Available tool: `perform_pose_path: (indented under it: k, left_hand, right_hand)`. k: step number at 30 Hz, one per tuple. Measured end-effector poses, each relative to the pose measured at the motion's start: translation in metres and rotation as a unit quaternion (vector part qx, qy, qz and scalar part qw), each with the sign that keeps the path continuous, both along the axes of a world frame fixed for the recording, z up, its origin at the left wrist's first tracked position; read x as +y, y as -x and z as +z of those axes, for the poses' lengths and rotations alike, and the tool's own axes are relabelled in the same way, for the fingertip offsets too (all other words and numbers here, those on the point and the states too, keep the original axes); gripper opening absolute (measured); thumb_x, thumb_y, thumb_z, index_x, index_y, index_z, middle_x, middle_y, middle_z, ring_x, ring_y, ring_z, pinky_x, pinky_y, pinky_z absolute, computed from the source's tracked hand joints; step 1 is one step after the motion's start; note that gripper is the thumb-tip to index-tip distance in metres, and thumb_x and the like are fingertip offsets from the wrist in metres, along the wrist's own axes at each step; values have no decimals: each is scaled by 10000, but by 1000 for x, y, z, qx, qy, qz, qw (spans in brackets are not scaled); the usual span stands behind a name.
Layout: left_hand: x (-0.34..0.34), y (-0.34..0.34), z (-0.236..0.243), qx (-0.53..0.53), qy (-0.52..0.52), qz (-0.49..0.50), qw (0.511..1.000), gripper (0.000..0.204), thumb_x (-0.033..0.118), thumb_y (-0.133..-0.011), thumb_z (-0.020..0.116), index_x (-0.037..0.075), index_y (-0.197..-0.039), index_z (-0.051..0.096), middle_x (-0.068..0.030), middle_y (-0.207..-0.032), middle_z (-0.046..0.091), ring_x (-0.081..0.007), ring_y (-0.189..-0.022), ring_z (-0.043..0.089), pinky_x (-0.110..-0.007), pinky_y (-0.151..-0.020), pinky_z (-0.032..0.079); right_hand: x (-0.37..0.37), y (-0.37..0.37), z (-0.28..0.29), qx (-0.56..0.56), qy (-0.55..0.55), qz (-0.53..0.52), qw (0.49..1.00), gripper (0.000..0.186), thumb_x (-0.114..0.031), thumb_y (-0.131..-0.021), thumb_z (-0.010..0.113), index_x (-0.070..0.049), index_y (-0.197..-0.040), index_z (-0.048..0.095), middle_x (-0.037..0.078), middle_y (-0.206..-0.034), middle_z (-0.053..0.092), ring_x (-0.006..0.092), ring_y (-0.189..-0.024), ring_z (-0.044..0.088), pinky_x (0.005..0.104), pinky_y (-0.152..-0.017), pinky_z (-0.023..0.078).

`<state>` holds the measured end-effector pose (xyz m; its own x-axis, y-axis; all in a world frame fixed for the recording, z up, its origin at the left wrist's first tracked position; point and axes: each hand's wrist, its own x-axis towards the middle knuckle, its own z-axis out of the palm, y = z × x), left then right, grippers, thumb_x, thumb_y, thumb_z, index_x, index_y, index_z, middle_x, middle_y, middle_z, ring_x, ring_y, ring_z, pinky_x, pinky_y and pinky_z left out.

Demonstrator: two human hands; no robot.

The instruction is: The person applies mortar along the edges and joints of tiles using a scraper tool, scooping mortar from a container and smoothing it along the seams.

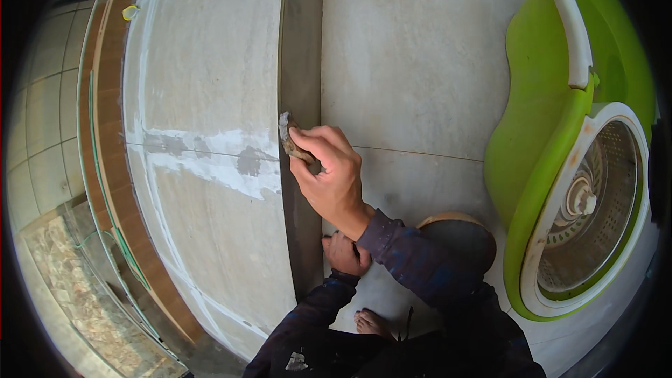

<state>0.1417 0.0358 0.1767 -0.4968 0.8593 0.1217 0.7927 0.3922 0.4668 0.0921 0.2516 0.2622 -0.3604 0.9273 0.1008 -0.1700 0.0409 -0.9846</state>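
Note:
My right hand point(329, 175) is closed in a pinch around a small worn tool point(284, 128) with a brownish handle and a grey-caked end. The tool's tip is at the edge of a raised pale tiled surface point(217, 77), over the dark vertical strip point(301, 49) below that edge. White and grey smears point(224, 171) run along a tile joint and reach the edge near the tool. Lower down, my left hand point(346, 253) lies with curled fingers beside the foot of the strip, partly behind my right wrist. Whatever it may hold is hidden.
A green mop bucket point(535, 161) with a metal spin basket point(616, 217) stands at right. Near my right forearm is a dark round object point(458, 241). My bare foot point(371, 322) shows below. At left run a brown board point(112, 133) and a yellow ring-shaped item point(131, 12).

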Motion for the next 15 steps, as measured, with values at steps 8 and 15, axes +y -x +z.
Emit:
perform_pose_path:
  k: [8,15]
  left_hand:
    - [-7,6,-6,4,17,3,1000,301,318,-878,664,84,-1065,688,-112,-924,678,-326,-838,646,-449,-739,356]
    - [33,31,15,-121,60,30,990,378,314,-945,703,119,-1266,656,-195,-1066,678,-351,-943,658,-475,-835,467]
  right_hand:
    - [0,-14,1,-2,-4,-1,1000,357,80,-794,746,7,-1143,735,106,-1014,699,306,-944,672,399,-801,559]
    - [-16,-52,7,-11,-67,116,991,354,89,-810,741,12,-1156,741,129,-1045,708,286,-907,668,369,-775,557]
